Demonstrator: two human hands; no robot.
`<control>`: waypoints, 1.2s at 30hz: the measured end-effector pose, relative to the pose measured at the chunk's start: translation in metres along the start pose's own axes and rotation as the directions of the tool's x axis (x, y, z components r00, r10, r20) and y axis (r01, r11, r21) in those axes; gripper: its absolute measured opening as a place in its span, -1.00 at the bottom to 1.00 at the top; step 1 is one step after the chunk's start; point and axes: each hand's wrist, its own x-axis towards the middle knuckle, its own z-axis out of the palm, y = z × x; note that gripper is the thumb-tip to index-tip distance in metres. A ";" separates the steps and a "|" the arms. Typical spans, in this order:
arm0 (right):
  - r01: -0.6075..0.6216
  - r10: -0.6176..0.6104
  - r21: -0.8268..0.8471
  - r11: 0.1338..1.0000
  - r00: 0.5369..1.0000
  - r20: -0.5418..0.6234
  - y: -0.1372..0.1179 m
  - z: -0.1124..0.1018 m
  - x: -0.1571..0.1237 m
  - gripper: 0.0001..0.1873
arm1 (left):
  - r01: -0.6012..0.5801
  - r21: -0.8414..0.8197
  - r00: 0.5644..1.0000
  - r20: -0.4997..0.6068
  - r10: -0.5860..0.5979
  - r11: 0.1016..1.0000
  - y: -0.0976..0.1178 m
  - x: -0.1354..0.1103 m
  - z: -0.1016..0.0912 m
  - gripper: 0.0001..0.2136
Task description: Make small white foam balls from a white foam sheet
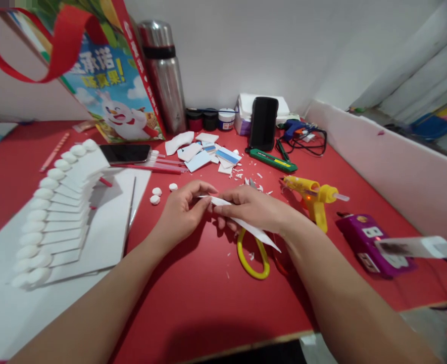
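Note:
Both my hands hold a long white paper strip (254, 230) just above the red table (193, 298). My left hand (181, 212) pinches the strip's left end between thumb and fingertips. My right hand (251, 207) grips the strip near its middle, fingers closed over it. The strip's pointed right end sticks out under my right wrist. Yellow-handled scissors (251, 255) lie on the table directly under my right hand. To the left rests a white foam board (105, 222) with a fan of white strips tipped with white oval pieces (41, 212).
A yellow glue gun (314, 197) stands right of my hands, a purple device (367, 242) beyond it. Paper scraps (204, 154), a green utility knife (272, 161), a dark phone (127, 152), a steel flask (164, 76), paint jars (210, 119) and a printed bag (105, 81) fill the back.

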 end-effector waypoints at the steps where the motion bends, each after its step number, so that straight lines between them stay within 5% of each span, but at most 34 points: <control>1: 0.017 -0.018 -0.036 0.999 1.000 -0.007 0.002 -0.001 0.001 -0.71 | -0.004 0.009 1.000 0.009 0.004 1.000 -0.001 0.000 0.000 -0.87; 8: 0.083 -0.114 -0.228 0.970 0.986 -0.125 0.009 -0.005 0.007 -0.62 | -0.056 0.091 0.989 0.138 0.043 0.994 -0.008 0.002 0.000 -0.83; 18: -0.077 0.082 0.233 0.969 0.997 -0.009 0.004 -0.009 0.000 -0.76 | -0.343 0.370 0.932 0.247 0.265 0.863 -0.006 0.001 -0.006 -0.79; 25: -0.078 0.065 0.356 0.931 0.997 0.049 0.009 -0.012 0.003 -0.74 | -0.529 0.572 0.845 0.287 0.451 0.627 -0.011 0.000 -0.008 -0.73; 30: -0.042 0.039 0.396 0.917 0.999 0.015 0.009 -0.009 0.005 -0.70 | -0.527 0.712 0.814 0.267 0.515 0.464 -0.005 -0.001 -0.004 -0.78; 33: 0.029 -0.007 0.351 0.936 0.998 -0.064 0.009 -0.005 0.007 -0.71 | -0.480 0.646 0.851 0.179 0.493 0.593 -0.002 -0.003 -0.001 -0.82; 36: 0.114 -0.085 0.165 0.980 0.981 -0.174 0.010 -0.004 0.008 -0.78 | -0.276 0.300 0.960 0.045 0.276 0.913 -0.002 -0.003 0.000 -0.81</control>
